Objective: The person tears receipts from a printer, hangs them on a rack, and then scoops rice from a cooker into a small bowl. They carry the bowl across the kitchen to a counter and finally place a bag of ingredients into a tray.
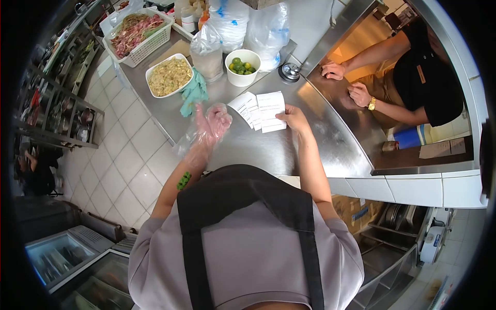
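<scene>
My right hand (294, 118) rests on the steel counter (258, 147) with its fingers curled on the right edge of a white paper slip (270, 109). More slips (247, 107) lie fanned out just left of it. My left hand (211, 124) wears a loose clear plastic glove. It hovers over the counter left of the slips, fingers apart and holding nothing.
A teal cloth (194, 93), a dish of noodles (169, 76), a bowl of limes (243, 67), plastic bags (248, 26), a white basket of food (137, 32) and a call bell (289, 72) stand beyond. Another person's hands (347, 81) rest at the serving hatch on the right.
</scene>
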`<action>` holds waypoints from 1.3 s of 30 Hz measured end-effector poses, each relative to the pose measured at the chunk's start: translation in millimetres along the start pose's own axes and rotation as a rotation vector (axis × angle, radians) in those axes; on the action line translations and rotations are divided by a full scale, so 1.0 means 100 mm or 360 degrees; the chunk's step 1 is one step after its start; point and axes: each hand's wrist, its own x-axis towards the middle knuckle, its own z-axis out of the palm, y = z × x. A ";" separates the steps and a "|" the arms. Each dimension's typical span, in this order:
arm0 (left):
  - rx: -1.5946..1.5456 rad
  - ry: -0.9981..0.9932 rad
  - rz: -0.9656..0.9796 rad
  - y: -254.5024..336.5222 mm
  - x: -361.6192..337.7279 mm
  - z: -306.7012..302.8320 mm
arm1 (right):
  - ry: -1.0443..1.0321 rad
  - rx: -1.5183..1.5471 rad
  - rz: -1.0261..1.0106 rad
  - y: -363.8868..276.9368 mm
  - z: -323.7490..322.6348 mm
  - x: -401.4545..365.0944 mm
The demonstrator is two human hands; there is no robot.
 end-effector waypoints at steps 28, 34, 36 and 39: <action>0.0378 0.0174 0.0414 -0.02 -1.02 0.16 | -0.0332 0.0008 -0.0019 -0.03 0.66 0.29; 0.0194 0.0115 0.0484 0.48 -1.37 0.21 | -0.0215 0.0519 -0.0118 -0.24 1.22 0.02; 0.0138 -0.0030 0.0470 0.75 -1.49 0.23 | -0.0222 0.0576 -0.0199 -0.31 1.45 -0.01; 0.0253 -0.0074 0.0484 1.23 -1.70 0.26 | -0.0166 0.0602 -0.0300 -0.47 1.97 -0.06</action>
